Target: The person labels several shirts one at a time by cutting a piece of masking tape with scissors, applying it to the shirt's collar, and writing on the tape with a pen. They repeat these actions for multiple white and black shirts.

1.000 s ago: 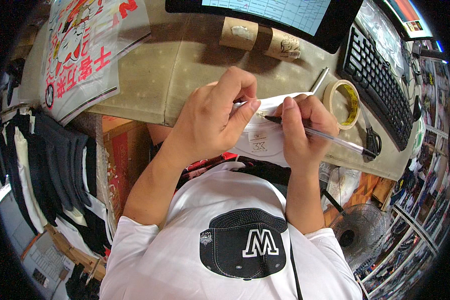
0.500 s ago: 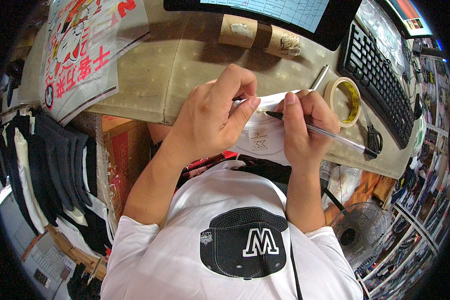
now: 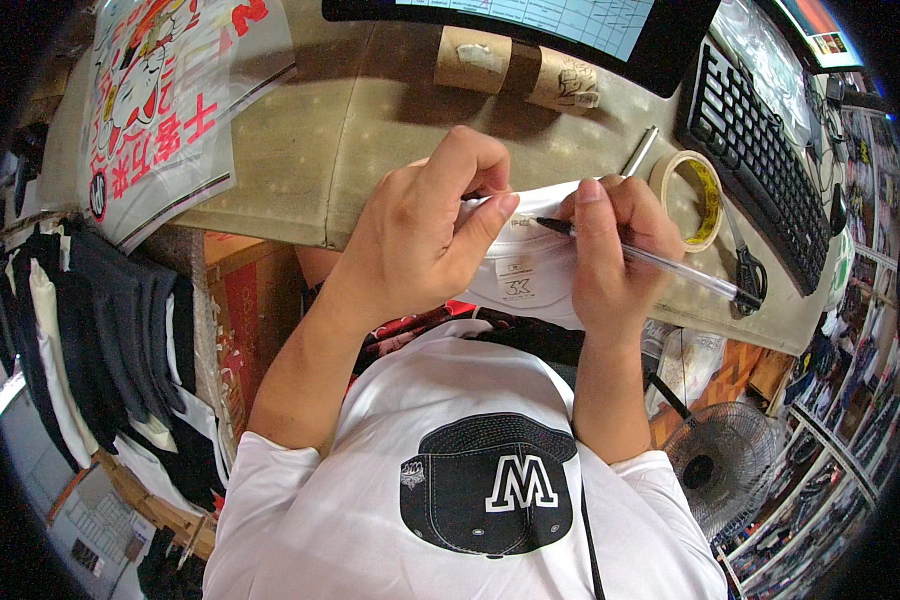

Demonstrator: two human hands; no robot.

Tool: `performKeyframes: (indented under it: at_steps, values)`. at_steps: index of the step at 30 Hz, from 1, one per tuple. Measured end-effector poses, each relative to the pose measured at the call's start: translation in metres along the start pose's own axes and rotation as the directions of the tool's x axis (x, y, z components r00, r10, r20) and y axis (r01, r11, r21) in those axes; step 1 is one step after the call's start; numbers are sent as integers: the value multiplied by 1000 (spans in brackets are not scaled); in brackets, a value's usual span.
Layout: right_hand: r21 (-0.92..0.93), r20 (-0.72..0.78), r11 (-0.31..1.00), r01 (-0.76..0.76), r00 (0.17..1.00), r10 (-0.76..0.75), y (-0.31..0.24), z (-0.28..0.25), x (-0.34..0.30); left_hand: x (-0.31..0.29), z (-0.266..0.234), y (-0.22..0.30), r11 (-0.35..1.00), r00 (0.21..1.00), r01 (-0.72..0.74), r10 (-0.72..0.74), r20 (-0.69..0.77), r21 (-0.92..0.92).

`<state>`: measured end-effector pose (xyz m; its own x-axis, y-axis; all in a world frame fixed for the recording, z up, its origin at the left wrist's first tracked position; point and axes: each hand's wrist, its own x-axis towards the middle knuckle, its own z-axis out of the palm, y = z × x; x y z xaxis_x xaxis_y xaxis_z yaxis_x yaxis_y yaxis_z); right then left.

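A white garment (image 3: pixel 530 266) lies over the table's near edge, with a printed size mark inside what looks like its neck. My left hand (image 3: pixel 425 235) pinches its upper edge between thumb and fingers. In my right hand (image 3: pixel 625 240) is a ballpoint pen (image 3: pixel 675 268) with a clear barrel and black ends. The pen slants down to the left, its dark tip at the white cloth beside some small faint marks, close to my left thumb. Part of the garment is hidden under both hands.
Right of my hands lie a tape roll (image 3: pixel 708 205), black scissors (image 3: pixel 748 280), a silver rod (image 3: pixel 640 150) and a keyboard (image 3: pixel 755 170). Two cardboard tubes (image 3: pixel 472 62) lie below a screen (image 3: pixel 560 22). Printed plastic bag (image 3: pixel 160 130) at left; dark clothes (image 3: pixel 100 330) hang nearby; a fan (image 3: pixel 720 465) stands lower right.
The pen's tip has shifted slightly right and its back end has swung a little, with my right hand moving along. My left hand keeps its pinch on the cloth.
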<state>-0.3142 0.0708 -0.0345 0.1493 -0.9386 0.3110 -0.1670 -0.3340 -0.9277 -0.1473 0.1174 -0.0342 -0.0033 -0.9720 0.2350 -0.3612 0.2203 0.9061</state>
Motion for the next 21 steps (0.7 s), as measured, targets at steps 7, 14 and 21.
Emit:
performKeyframes:
  at_steps: [7, 14, 21]
  values:
    - [15, 8, 1000, 0, 1000, 0, 1, -1, 0, 0, -1, 1, 1000, 1000, 2, -2, 4, 22]
    - [-80, 61, 995, 59, 997, -54, 4, -5, -1, 1, 1, 2, 1000, 1000, 10, -10, -20, -13]
    - [23, 47, 1000, 11, 999, -12, -2, -2, 0, 0, 2, -3, 999, 999, -5, 3, -45, -44]
